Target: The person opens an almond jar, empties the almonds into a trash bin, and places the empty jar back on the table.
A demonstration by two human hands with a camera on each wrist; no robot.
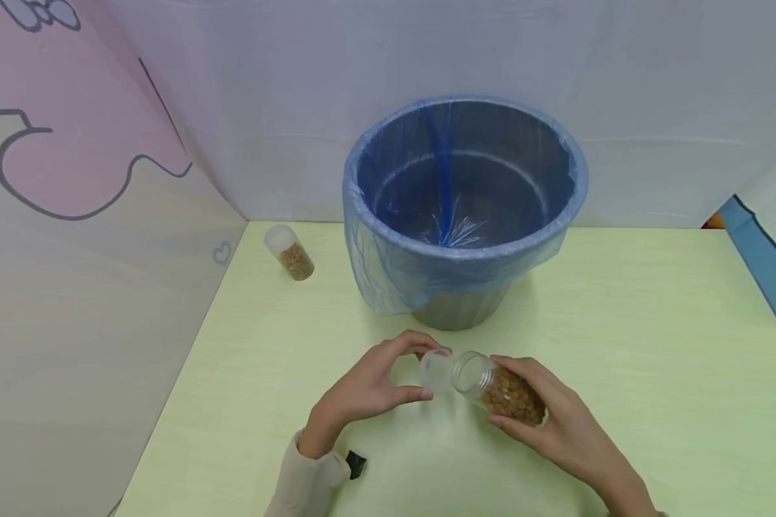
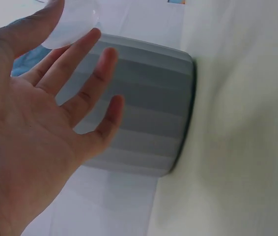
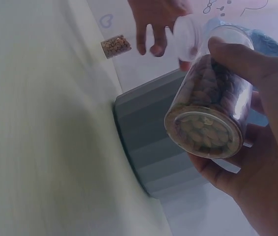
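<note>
My right hand [image 1: 556, 416] grips a clear jar [image 1: 511, 395] partly filled with brown nut-like pieces. The jar tilts with its uncovered mouth toward the left, and its base with the pieces behind it faces the right wrist view. Just left of the mouth, my left hand [image 1: 375, 380] pinches a translucent white lid [image 1: 436, 370] between thumb and fingers. Lid and jar mouth stand close, seemingly apart. In the left wrist view the lid [image 2: 75, 24] sits at the fingertips while the other fingers spread.
Behind the hands stands a grey bin [image 1: 459, 309] lined with a blue plastic bag [image 1: 388, 266]. A second lidded jar [image 1: 296, 260] with brown contents is at the back left. A small black object [image 1: 356, 464] lies by the left sleeve. White walls border the pale yellow-green table [image 1: 653, 323].
</note>
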